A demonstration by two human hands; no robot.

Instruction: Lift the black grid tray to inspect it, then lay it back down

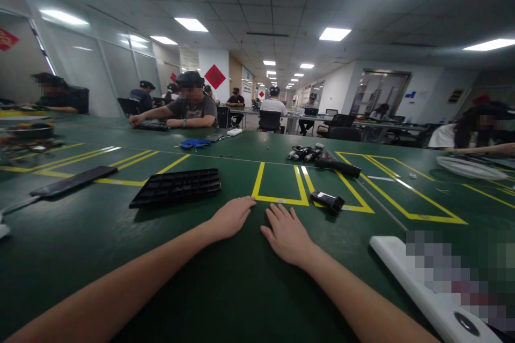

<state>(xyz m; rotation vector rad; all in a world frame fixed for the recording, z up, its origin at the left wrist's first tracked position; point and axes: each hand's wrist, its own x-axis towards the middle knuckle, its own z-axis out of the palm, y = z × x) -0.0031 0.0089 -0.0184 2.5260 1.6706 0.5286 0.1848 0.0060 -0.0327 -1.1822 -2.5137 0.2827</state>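
Both of my hands rest on the green tabletop [225, 300], just short of a yellow tape rectangle [281, 201]. My left hand [233, 217] lies palm down with its fingers stretched out, their tips by the tape's near left corner. Flat and with fingers a little spread, my right hand [285, 230] sits just below the tape's near edge. Neither holds anything. A black compartmented tray [177, 187] lies left of my left hand. Beyond my right hand, to the right, is a small black object with a pale label [328, 201]; its kind is unclear.
A black power strip [74, 182] with a white cord lies at left. Further back are a bundle of black cables [308, 154], a black cylindrical object [338, 166] and a blue item [195, 143]. A white device [406, 273] occupies the near right. Several people sit around.
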